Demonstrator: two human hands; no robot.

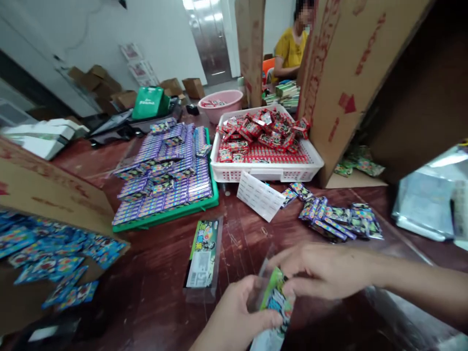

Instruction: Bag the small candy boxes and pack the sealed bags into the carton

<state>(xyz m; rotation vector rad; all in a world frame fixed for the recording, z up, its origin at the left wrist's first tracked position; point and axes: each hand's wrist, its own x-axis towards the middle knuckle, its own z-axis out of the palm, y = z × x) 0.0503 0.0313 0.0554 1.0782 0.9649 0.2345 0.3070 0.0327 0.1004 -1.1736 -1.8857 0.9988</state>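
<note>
The table is dark reddish wood, polished and scratched. A clear glossy plastic sleeve holds printed card, the white basket and pink basin are plastic, and the matt brown boxes are cardboard.

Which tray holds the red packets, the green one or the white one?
The white slotted plastic basket, right of the flat green tray, which carries purple packets.
</note>
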